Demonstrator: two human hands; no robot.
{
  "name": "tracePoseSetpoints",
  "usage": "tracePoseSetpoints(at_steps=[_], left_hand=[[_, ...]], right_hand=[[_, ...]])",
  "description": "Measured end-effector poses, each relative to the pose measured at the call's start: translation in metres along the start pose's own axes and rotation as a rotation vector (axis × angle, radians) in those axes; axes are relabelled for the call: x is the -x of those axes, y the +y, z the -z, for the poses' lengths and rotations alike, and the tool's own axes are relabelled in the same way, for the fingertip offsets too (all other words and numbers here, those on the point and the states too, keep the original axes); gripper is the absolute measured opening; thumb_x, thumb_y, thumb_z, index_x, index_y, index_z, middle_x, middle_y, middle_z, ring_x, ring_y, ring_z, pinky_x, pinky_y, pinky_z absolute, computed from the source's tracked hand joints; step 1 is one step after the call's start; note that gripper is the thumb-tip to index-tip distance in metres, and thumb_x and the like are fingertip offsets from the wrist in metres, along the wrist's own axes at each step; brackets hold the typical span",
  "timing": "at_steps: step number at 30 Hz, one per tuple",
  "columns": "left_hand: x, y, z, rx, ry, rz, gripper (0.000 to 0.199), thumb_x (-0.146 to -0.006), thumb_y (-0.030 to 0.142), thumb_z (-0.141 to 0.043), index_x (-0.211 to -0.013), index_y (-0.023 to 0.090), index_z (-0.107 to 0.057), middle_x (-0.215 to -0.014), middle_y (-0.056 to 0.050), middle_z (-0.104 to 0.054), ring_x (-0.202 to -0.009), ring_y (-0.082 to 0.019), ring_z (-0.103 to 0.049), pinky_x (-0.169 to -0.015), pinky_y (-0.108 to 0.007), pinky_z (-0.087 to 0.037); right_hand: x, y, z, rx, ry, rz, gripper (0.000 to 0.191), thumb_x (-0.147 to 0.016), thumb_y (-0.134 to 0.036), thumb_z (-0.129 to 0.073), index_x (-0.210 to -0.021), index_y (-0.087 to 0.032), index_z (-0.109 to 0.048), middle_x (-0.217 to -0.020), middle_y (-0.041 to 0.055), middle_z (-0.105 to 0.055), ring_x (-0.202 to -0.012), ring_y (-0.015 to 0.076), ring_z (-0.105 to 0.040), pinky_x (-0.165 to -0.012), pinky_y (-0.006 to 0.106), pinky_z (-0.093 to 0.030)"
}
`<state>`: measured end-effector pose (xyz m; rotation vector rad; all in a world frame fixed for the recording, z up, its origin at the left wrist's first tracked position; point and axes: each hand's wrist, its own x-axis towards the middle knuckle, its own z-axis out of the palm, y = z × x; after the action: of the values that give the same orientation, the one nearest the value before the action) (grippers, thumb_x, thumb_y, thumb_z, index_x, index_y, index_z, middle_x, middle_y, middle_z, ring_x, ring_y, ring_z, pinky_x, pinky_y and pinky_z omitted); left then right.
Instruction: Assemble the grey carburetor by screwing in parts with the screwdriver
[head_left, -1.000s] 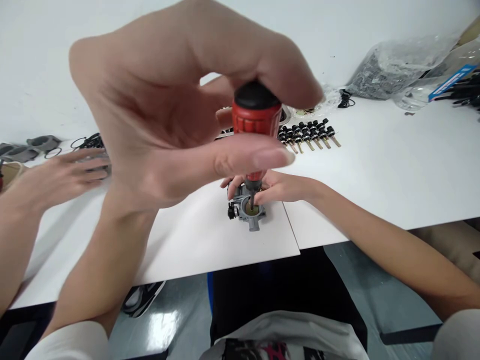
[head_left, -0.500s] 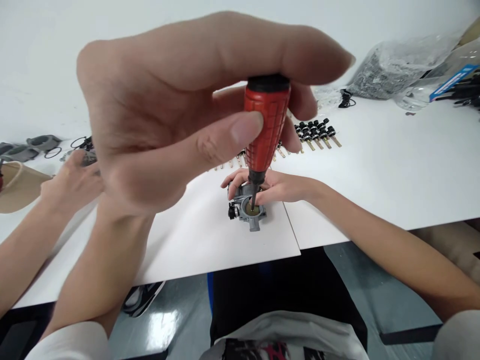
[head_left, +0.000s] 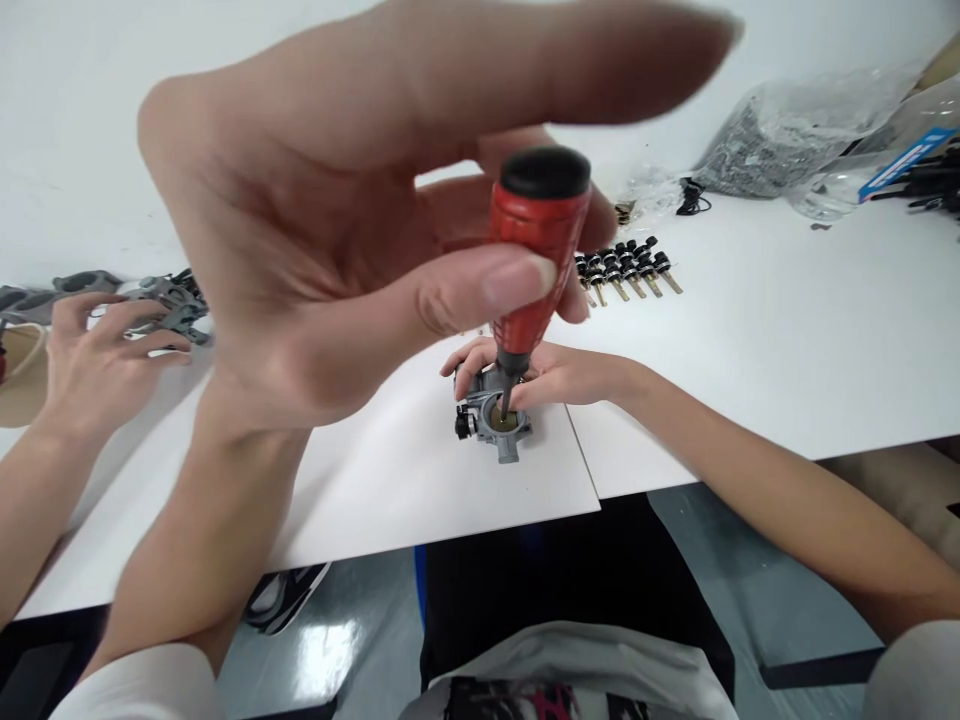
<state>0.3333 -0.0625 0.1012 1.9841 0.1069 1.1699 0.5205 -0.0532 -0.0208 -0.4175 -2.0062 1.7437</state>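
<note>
Large and near the camera, my left hand (head_left: 300, 230) grips a screwdriver (head_left: 531, 225) with a red handle and black cap. The thumb presses on the handle, and the index finger is lifted above the cap. Pointing down, the screwdriver's tip reaches into the round bore of a grey metal carburetor (head_left: 486, 412), against the brass-coloured plate there. A black knob sticks out from the carburetor's left side. My right hand (head_left: 555, 372) holds the carburetor on the white table from behind and the right, its fingers around the far side.
Rows of black-topped parts with brass stems (head_left: 630, 268) lie behind my hands. Plastic bags (head_left: 802, 130) of small parts stand at the back right. At the left, another person's hand (head_left: 112, 355) touches grey metal castings (head_left: 176, 305) beside a beige container (head_left: 22, 375).
My left index finger has risen off the screwdriver's cap, and the thumb has shifted right across the handle. The other person's hand has moved left and spread. The carburetor has stayed in place.
</note>
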Motion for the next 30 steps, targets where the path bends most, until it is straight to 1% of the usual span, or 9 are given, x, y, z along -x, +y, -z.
tracePoseSetpoints(at_steps=[3,5,9,12,15,20,23,27,30], left_hand=[[0.006,-0.012,0.013,0.009,0.013,0.101,0.062,-0.085,0.064,-0.061,-0.140,0.035,-0.057,-0.125,-0.002,-0.066,-0.121,-0.040,-0.067,-0.080,-0.056,-0.067],[0.010,-0.021,0.025,0.064,0.112,0.141,0.069,-0.086,0.073,-0.051,-0.146,0.039,-0.049,-0.130,-0.004,-0.063,-0.136,-0.045,-0.054,-0.086,-0.063,-0.065],[0.017,-0.040,0.046,0.112,0.120,0.156,0.077,-0.084,0.080,-0.046,-0.150,0.040,-0.042,-0.132,-0.004,-0.062,-0.141,-0.046,-0.048,-0.088,-0.064,-0.065],[0.022,-0.049,0.050,0.112,0.107,0.169,0.079,-0.083,0.081,-0.045,-0.150,0.038,-0.043,-0.130,-0.005,-0.063,-0.139,-0.046,-0.050,-0.086,-0.063,-0.066],[0.026,-0.052,0.048,0.103,0.095,0.174,0.080,-0.082,0.082,-0.046,-0.149,0.037,-0.045,-0.128,-0.006,-0.064,-0.137,-0.047,-0.052,-0.084,-0.062,-0.067],[0.031,-0.048,0.047,0.082,0.085,0.180,0.081,-0.081,0.082,-0.047,-0.147,0.034,-0.047,-0.125,-0.006,-0.065,-0.134,-0.047,-0.054,-0.081,-0.060,-0.068],[0.031,-0.039,0.042,0.066,0.077,0.183,0.082,-0.081,0.082,-0.048,-0.147,0.033,-0.048,-0.123,-0.006,-0.066,-0.133,-0.047,-0.056,-0.079,-0.058,-0.069],[0.022,-0.021,0.020,0.002,0.063,0.150,0.076,-0.083,0.076,-0.053,-0.144,0.032,-0.051,-0.120,-0.005,-0.067,-0.127,-0.045,-0.061,-0.077,-0.057,-0.069],[0.011,-0.008,0.000,-0.076,0.066,0.084,0.062,-0.087,0.061,-0.058,-0.141,0.030,-0.056,-0.113,-0.003,-0.069,-0.105,-0.036,-0.074,-0.070,-0.051,-0.069]], right_hand=[[0.000,-0.001,-0.001,0.011,0.011,0.005,0.034,-0.082,-0.019,-0.060,-0.116,-0.016,-0.064,-0.131,0.0103,-0.058,-0.126,0.0235,-0.054,-0.103,0.036,-0.048],[0.000,-0.001,-0.001,-0.008,0.016,0.001,0.033,-0.082,-0.017,-0.060,-0.115,-0.016,-0.063,-0.124,0.0087,-0.062,-0.119,0.0214,-0.058,-0.098,0.034,-0.050],[0.000,0.000,0.000,0.001,0.009,-0.003,0.033,-0.082,-0.019,-0.061,-0.115,-0.016,-0.063,-0.129,0.0104,-0.060,-0.118,0.0218,-0.059,-0.099,0.035,-0.050],[0.000,0.001,0.001,0.029,0.008,0.025,0.034,-0.082,-0.019,-0.061,-0.115,-0.016,-0.063,-0.129,0.0104,-0.060,-0.119,0.0222,-0.057,-0.103,0.036,-0.048],[0.000,0.003,0.001,-0.018,0.002,0.005,0.035,-0.081,-0.016,-0.059,-0.116,-0.016,-0.062,-0.127,0.0092,-0.061,-0.114,0.0209,-0.060,-0.099,0.036,-0.051],[0.000,0.001,0.001,0.037,0.013,0.026,0.034,-0.082,-0.018,-0.060,-0.115,-0.016,-0.064,-0.134,0.0106,-0.058,-0.126,0.0228,-0.055,-0.107,0.037,-0.045],[0.000,0.001,-0.001,-0.010,0.012,0.004,0.033,-0.082,-0.015,-0.059,-0.115,-0.016,-0.064,-0.130,0.0099,-0.061,-0.120,0.0215,-0.059,-0.102,0.035,-0.048],[0.001,0.000,-0.002,-0.025,0.024,-0.021,0.038,-0.082,-0.016,-0.061,-0.121,-0.015,-0.062,-0.127,0.0097,-0.062,-0.114,0.0200,-0.061,-0.097,0.033,-0.050],[0.002,0.000,0.000,0.050,0.020,0.005,0.036,-0.084,-0.020,-0.061,-0.119,-0.016,-0.063,-0.127,0.0095,-0.061,-0.114,0.0204,-0.059,-0.101,0.035,-0.047]])
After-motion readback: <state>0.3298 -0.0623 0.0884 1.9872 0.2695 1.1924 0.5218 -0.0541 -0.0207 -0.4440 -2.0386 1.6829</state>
